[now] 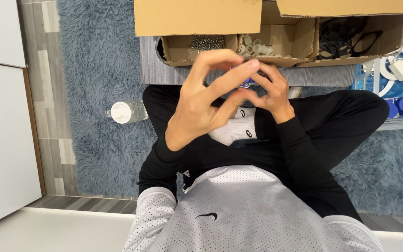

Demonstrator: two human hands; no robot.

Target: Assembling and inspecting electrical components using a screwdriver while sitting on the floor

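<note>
A small blue part (246, 83) is pinched between the left hand (206, 102) and the right hand (269, 91), above crossed legs. Beyond, a cardboard box (276, 44) of screws (206, 43), white rings and black gaskets is seen.

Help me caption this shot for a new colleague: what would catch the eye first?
Two bare hands, the left hand and right hand, meet at the centre around a small blue part, above crossed legs in black. Behind them, open cardboard boxes hold screws, white rings and black gaskets; a clear bottle lies on the blue shaggy rug.
</note>
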